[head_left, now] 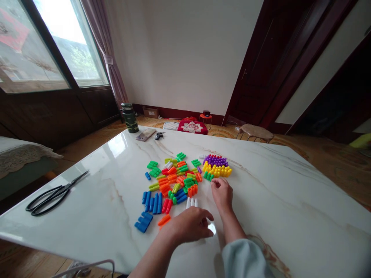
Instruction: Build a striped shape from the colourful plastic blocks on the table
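Observation:
My left hand (193,225) hovers over the near part of the table, thumb and forefinger apart with nothing visible between them. Just beyond it is a white toy block (191,202) with several rounded pegs, its near part hidden by the hand. My right hand (222,193) has its fingers bent together at the near right end of a green toy block (208,176); the fingertips are partly hidden. That block adjoins a cluster of upright peg blocks: yellow (217,169) in front, purple (216,160) behind, red tips (214,156) farther back.
Loose blocks lie left of my hands, among them blue (156,202), orange (165,188) and green (155,172) ones. Black-handled scissors (56,195) rest at the left on the white marbled table (290,200). A camouflage flask (130,119), phone (145,134) and keys (159,135) are at the far edge.

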Available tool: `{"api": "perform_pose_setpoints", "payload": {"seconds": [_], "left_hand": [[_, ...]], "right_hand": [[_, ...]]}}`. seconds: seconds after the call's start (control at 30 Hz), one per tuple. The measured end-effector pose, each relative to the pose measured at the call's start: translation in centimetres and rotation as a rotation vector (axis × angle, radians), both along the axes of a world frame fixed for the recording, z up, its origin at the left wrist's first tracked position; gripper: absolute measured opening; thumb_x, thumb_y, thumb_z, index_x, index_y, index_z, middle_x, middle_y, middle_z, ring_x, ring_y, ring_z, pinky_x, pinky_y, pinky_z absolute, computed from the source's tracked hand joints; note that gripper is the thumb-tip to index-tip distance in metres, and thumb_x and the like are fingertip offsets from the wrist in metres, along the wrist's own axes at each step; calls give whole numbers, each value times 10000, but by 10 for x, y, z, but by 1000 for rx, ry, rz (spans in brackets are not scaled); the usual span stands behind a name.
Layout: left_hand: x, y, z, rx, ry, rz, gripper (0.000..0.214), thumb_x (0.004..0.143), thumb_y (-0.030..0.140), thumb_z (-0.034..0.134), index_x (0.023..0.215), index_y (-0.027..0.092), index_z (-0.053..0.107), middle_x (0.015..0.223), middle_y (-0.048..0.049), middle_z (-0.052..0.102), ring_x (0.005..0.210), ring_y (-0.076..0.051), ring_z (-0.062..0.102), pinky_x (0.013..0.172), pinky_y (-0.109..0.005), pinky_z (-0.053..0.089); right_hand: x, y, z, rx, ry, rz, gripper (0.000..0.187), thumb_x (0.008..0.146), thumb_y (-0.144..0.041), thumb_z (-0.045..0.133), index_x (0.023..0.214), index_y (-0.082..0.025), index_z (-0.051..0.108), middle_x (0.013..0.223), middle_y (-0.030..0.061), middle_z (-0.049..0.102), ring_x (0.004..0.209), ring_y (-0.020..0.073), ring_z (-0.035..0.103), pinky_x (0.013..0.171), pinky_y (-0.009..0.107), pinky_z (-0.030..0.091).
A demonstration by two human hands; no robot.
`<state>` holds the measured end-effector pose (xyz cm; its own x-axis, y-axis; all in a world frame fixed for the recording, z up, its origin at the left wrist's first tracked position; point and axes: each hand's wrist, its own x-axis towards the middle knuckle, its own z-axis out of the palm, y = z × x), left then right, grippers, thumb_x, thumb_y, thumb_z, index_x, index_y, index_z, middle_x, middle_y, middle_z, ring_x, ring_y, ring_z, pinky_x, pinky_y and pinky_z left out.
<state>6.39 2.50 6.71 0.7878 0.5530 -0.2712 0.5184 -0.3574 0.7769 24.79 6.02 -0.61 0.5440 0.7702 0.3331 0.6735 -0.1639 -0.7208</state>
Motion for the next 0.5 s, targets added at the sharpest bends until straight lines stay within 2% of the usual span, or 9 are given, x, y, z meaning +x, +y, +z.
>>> {"api": "perform_pose_setpoints", "payload": {"seconds": [0.33,0.5], "left_hand": [[-1,1,-11,16,-35,-1,423,718,361,646,1120,237,686,904,-40,728,784,-180,662,703,-244,488],[-7,6,-6,-61,-96,-44,416,721,365,664,1112,226,692,935,-48,733,794,-180,667,702,-247,496]], "right_hand": [[-4,-3,6,-136,-49,47,292,771,-259,494,940,-169,715,980,74,682,807,195,628,760,293,451],[-3,-4,8,-151,-65,80,322,768,-272,492,983,-181,714,1007,76,677,801,193,623,758,296,455]]}}
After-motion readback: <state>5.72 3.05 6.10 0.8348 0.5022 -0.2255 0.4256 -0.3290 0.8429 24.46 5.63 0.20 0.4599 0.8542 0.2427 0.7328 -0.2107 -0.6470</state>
